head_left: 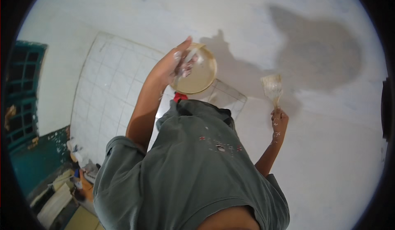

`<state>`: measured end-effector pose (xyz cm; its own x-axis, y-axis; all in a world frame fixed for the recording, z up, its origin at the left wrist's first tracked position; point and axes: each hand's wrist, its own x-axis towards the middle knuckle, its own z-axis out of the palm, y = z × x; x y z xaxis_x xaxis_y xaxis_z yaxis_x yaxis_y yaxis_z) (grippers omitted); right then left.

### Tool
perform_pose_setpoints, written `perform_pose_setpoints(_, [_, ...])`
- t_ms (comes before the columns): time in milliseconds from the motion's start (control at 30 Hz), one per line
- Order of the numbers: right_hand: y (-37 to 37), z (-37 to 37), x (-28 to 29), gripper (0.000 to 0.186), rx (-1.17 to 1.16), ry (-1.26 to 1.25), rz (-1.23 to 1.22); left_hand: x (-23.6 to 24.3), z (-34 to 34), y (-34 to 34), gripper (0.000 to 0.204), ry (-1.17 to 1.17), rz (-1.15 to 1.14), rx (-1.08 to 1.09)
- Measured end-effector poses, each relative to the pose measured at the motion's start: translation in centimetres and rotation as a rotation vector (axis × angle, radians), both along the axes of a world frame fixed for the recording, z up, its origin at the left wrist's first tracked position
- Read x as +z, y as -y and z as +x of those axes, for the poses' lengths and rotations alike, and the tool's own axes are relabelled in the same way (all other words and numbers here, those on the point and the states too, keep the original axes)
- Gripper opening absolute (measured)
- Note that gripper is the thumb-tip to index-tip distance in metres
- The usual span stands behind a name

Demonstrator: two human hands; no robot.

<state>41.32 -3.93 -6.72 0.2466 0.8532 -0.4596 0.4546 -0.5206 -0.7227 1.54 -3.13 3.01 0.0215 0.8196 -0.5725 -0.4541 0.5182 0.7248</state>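
Note:
Near the middle, my left hand (177, 63), speckled with white paint, is closed on a round cream tub (198, 77) by a pale strip across its top, which may be its handle. At the right, my right hand (279, 119) grips the handle of a wide paintbrush (272, 86), its bristles up and coated with pale paint, in front of the white wall (329, 135). Both forearms have paint specks on them, and the grey T-shirt below has marks on it.
White tiles (111, 69) lie behind the tub. A teal barred window (24, 90) is at the left, above a peeling teal wall band (35, 168). Boards and assorted clutter (61, 189) are piled at the lower left. Large shadows fall on the white wall.

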Motion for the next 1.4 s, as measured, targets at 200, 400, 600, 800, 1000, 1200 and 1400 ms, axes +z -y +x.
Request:
perform_pose_setpoints(200, [-0.6,-6.5,8.6,0.02,0.683,0.329,0.681,0.1,3.3,1.8,0.052,-0.114,0.045,-0.011])
perform_pose_setpoints(400, [-1.3,-12.3,10.3,0.027,1.036,0.52,0.765,0.5,2.1,2.3,0.057,-0.113,0.054,-0.089])
perform_pose_setpoints(600, [-2.8,-19.0,6.3,0.021,1.327,0.566,0.594,-0.5,2.6,2.3,0.065,-0.076,0.043,-0.129])
perform_pose_setpoints(800, [-3.2,-24.2,1.1,0.023,1.35,0.449,0.58,-0.1,1.9,2.3,0.068,-0.009,0.033,-0.142])
perform_pose_setpoints(1000, [-3.9,-24.5,0.0,0.024,1.488,0.303,0.649,-1.0,1.7,2.7,0.069,0.052,0.054,-0.165])
perform_pose_setpoints(1200, [-3.0,-22.2,6.8,0.018,1.317,0.456,0.582,-1.3,-1.1,3.3,0.07,0.018,0.092,0.006])
perform_pose_setpoints(1400, [-3.1,-15.3,6.2,0.022,0.702,-0.126,0.393,-4.2,-2.0,3.1,0.07,0.064,0.05,0.085])
